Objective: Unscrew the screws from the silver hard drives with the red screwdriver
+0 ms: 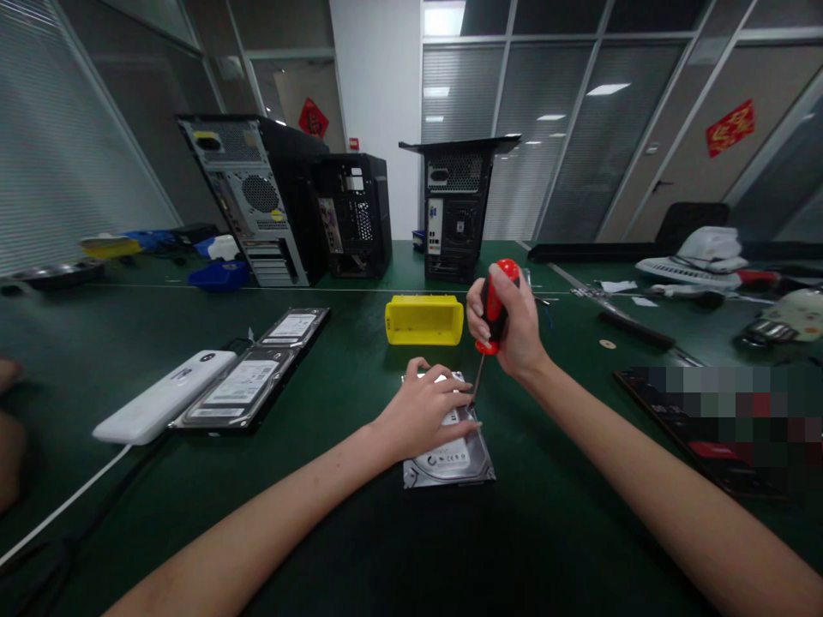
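Observation:
A silver hard drive (479,458) lies label up on the green table in front of me. My left hand (428,411) rests flat across it, fingers stretched over the label toward its right edge. Wrapped round the red and black handle of a screwdriver (496,304), my right hand (519,330) is closed. The screwdriver stands nearly upright, its shaft slanting down to the drive's right edge beside my left fingertips. Whether the tip sits in a screw is too small to tell. Just behind the drive is a yellow plastic bin (424,321), its open side facing me.
Two more hard drives (241,386) lie to the left beside a white power bank (165,396) with a cable. Computer cases (283,197) stand at the back. A dark flat board (669,428) and a white keyboard (681,274) are on the right. Another person's arm (8,454) shows at far left.

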`<state>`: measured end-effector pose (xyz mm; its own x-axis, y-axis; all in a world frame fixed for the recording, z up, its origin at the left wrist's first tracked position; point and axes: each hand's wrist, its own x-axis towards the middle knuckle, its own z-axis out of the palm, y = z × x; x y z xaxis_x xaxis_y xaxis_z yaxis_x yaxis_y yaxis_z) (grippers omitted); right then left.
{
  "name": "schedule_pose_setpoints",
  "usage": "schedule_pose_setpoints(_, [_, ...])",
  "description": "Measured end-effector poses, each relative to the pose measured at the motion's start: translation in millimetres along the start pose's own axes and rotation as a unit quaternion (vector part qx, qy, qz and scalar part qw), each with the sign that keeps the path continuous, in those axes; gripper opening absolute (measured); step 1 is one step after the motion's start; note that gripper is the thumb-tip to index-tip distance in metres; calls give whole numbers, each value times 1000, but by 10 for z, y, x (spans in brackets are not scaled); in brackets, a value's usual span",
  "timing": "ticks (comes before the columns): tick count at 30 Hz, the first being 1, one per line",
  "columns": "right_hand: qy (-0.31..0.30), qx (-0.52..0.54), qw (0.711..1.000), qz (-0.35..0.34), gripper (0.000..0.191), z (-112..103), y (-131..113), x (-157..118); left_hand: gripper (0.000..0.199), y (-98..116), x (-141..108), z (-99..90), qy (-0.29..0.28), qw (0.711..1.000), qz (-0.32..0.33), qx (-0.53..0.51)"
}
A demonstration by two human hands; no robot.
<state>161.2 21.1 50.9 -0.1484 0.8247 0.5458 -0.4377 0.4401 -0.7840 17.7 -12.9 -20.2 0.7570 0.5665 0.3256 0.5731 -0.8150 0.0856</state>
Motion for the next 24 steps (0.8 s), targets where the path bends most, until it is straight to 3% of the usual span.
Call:
schedule_pose_setpoints(6, [7, 20, 999, -32, 28, -11, 16, -6, 30, -2, 3, -3, -5, 1000, 0, 0])
schedule_pose_setpoints(12, [2, 25, 999, -20, 44, -15, 3, 7, 32, 3, 2, -7, -3, 1000, -1, 3])
schedule_pose_setpoints(17, [17, 0, 999, -33, 35, 5, 14, -4, 32, 4, 2, -18, -8, 1000, 0, 2])
schedule_pose_setpoints(24, [11, 16, 999, -31, 36, -2, 10, 4, 31, 8, 5, -23, -11, 1000, -5, 0])
